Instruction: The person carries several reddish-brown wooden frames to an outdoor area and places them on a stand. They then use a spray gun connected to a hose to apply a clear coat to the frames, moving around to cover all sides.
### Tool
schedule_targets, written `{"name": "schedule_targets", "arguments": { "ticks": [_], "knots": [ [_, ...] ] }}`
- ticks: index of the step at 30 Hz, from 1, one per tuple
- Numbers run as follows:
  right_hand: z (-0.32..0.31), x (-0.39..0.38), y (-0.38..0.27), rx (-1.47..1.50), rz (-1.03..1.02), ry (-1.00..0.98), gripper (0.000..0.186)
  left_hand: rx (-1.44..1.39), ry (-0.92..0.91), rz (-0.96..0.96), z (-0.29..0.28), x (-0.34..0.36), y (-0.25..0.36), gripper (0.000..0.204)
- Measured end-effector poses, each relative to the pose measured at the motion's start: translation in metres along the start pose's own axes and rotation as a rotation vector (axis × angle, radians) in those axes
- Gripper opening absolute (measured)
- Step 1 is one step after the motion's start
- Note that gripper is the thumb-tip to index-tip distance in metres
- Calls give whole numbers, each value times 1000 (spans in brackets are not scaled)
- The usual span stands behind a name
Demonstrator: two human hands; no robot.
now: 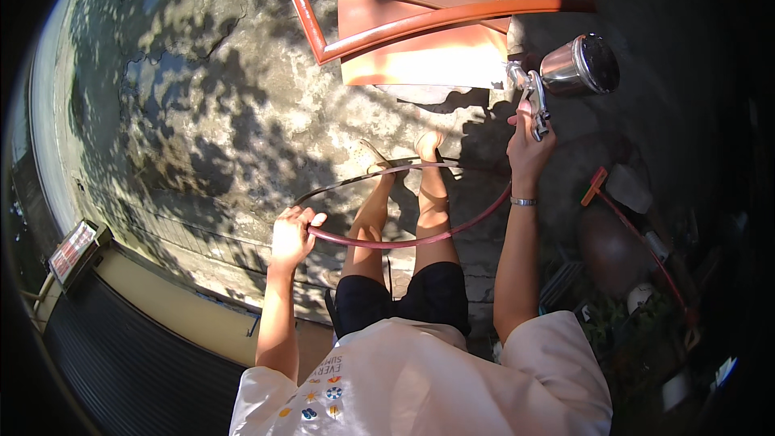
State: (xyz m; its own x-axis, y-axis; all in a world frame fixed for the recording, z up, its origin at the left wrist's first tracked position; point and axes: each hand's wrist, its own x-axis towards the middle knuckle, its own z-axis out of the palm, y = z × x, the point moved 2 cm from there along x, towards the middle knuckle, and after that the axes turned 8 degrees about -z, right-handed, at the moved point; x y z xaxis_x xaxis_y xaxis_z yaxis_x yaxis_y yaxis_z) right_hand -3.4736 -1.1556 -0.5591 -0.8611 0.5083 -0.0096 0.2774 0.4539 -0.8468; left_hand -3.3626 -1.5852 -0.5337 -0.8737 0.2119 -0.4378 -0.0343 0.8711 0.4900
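Observation:
My right hand (526,145) grips a metal spray gun (534,97) with a shiny steel cup (580,64) on top, its nozzle pointing at an orange-painted wooden chair (420,24) lying on the concrete. A dark red air hose (404,241) loops from the gun across in front of my legs. Its slack is gathered in my left hand (292,234), out to my left side. My bare legs and feet (428,145) stand just short of the chair.
Cracked concrete ground (178,97) with leaf shadows spreads to the left. A low wall and dark roller shutter (121,355) run along the lower left. Tools, a red-handled item (597,186) and clutter lie in shadow at the right.

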Motion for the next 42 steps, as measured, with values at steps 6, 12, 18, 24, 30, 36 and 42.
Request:
{"name": "schedule_targets", "arguments": {
  "ticks": [6, 12, 18, 24, 30, 36, 42],
  "knots": [
    [-59, 94, 76, 22, 59, 150, 41, 42, -78, 45, -4, 65, 94, 26],
    [-110, 186, 102, 25, 146, 282, 49, -4, -120, 139, 16, 119, 166, 24],
    [-166, 265, 124, -47, 173, 440, 51, -89, -167, 111, 41, 151, 213, 26],
    [-192, 288, 63, -259, 201, 349, 51, -72, -241, 97, 56, 156, 217, 24],
    [-143, 228, 6, -155, 236, -20, 50, -72, -415, 125, 53, 137, 156, 8],
    [-56, 139, -63, -100, 208, -236, 37, -281, -396, 111, 26, 109, 64, 22],
    [49, 56, -150, -144, 221, -388, 28, -206, -477, 111, -12, 76, -38, 16]
  ]
}}
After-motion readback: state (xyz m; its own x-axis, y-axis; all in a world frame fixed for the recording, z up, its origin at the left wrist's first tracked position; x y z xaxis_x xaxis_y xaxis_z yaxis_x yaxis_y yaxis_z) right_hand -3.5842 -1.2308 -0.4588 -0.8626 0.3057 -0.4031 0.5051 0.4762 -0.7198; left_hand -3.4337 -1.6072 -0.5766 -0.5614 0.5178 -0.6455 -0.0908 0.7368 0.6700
